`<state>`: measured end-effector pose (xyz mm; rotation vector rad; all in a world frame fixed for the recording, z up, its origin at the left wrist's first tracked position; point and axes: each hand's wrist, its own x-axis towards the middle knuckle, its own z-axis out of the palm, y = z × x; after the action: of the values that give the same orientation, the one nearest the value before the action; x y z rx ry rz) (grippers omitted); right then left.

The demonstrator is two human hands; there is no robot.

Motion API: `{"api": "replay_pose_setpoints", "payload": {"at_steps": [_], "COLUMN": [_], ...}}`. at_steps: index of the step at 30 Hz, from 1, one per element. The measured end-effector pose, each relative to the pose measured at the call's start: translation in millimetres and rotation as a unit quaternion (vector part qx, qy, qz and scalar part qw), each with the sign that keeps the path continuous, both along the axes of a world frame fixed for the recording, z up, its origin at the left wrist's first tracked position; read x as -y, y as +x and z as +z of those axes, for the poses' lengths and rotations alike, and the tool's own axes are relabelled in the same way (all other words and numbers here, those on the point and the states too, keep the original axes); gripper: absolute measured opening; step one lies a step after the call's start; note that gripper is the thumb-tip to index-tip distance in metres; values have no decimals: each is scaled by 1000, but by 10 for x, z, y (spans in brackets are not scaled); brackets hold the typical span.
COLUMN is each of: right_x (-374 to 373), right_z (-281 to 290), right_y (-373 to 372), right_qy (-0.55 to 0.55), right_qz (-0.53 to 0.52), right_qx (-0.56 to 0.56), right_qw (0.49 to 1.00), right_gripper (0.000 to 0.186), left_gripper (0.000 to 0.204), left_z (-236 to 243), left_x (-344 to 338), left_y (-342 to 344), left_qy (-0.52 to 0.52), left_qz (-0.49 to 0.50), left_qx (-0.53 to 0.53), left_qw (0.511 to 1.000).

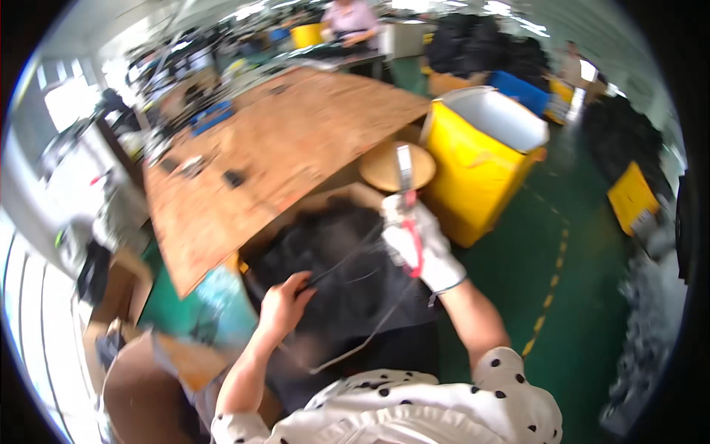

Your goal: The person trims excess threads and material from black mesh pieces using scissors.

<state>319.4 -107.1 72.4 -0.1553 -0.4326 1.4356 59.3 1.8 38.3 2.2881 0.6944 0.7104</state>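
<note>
My bare left hand [283, 309] is closed, pinching the end of a thin black cord [336, 266]. The cord runs up and right toward my right hand [420, 240], which wears a white glove. That hand is wrapped round a pair of scissors [411, 248] with red handles, their silver blades pointing up and away from me. Motion blurs the gloved fingers, so whether they also grip the cord is unclear. Below and between both hands lies a heap of black fabric [318, 237] in a cardboard box [351, 194]. A pale loose strand [355, 348] crosses the black material near my lap.
A wooden table [296, 126] stands ahead, with small dark pieces on it. Past my right hand are a round stool [396, 166] and a tall yellow bin [473, 170]. An open carton [140, 385] sits at lower left. A person [351, 26] works at the far table.
</note>
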Motion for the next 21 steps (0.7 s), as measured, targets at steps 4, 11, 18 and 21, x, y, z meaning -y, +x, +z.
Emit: {"api": "replay_pose_setpoints", "payload": {"at_steps": [4,11,18,21], "right_x": [-63,-19,-49,-154], "right_z": [-163,113,39,-356], "right_y": [218,-246,-318,-30], "right_qy": [-130,-164,-170,-89], "right_qz": [-105,-221,-324,-189], "right_qx": [146,445,724,409], "right_qw": [975,852,585,888], "right_gripper": [18,4,15,18], "left_gripper": [20,31,34,33], "left_z": [32,-60,-205,-227], "left_x": [-140,-435,-313,-188], "left_y": [-150,-532,-603,-497], "left_qy": [-101,-489,-549,-671], "left_qz": [-55,-225,-262,-256], "left_qx": [-66,48,148,218], "left_qw": [991,842,779,661]}}
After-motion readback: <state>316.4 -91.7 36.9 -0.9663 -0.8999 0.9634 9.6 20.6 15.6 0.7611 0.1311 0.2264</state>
